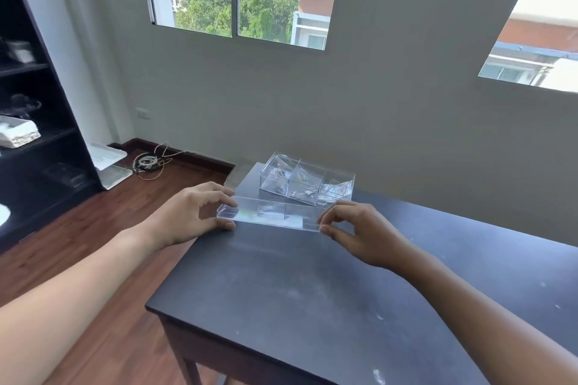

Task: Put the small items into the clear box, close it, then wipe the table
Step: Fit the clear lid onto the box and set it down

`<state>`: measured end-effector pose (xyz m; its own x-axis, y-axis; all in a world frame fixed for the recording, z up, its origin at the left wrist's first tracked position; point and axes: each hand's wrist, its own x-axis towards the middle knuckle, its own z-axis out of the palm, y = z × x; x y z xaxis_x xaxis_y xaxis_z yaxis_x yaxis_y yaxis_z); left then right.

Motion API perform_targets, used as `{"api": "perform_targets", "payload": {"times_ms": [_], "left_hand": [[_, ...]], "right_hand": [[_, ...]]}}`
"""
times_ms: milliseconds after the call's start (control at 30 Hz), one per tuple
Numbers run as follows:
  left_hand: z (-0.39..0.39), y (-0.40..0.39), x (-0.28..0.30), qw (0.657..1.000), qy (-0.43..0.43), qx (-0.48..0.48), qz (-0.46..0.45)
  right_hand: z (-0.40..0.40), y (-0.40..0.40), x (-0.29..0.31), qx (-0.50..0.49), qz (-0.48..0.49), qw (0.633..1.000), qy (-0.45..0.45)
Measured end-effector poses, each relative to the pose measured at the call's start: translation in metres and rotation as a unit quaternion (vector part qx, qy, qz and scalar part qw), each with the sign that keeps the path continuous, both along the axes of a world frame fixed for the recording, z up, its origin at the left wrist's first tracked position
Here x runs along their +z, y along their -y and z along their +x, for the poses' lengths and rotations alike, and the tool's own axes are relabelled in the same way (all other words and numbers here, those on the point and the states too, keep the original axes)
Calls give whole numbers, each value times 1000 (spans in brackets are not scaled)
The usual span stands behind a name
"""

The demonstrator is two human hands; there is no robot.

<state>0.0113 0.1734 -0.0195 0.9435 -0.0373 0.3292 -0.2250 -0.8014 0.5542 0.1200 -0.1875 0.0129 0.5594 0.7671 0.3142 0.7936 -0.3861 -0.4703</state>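
Near the far left corner of the tabletop (312, 275), your left hand (184, 219) and right hand (359, 231) pinch the clear lid (272, 216) by its ends, so keep it level and lower it squarely onto the clear box (308, 180) just behind.

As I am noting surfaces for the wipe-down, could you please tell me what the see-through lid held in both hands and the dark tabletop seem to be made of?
The see-through flat lid looks like rigid clear plastic, perhaps acrylic: glossy, with sharp edges and a rainbow glare. The dark tabletop seems matte painted or laminated board, though the core cannot be told; pale smears and specks show on it.
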Motion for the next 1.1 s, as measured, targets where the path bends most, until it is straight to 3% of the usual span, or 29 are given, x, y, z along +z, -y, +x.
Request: {"api": "perform_targets", "payload": {"times_ms": [167,300,567,700,1100], "left_hand": [[3,16,10,992,100,31,-73],[22,28,29,983,89,90,-129],[79,56,63,963,94,152,-201],[110,59,64,963,57,184,-187],[148,59,53,967,-10,247,-63]], "right_hand": [[-1,1,21,-74,135,979,-133],[5,-3,33,-118,251,941,-193],[42,-11,36,-245,342,892,-167],[73,-21,35,-320,318,873,-184],[107,-38,37,-427,153,877,-156]]}}
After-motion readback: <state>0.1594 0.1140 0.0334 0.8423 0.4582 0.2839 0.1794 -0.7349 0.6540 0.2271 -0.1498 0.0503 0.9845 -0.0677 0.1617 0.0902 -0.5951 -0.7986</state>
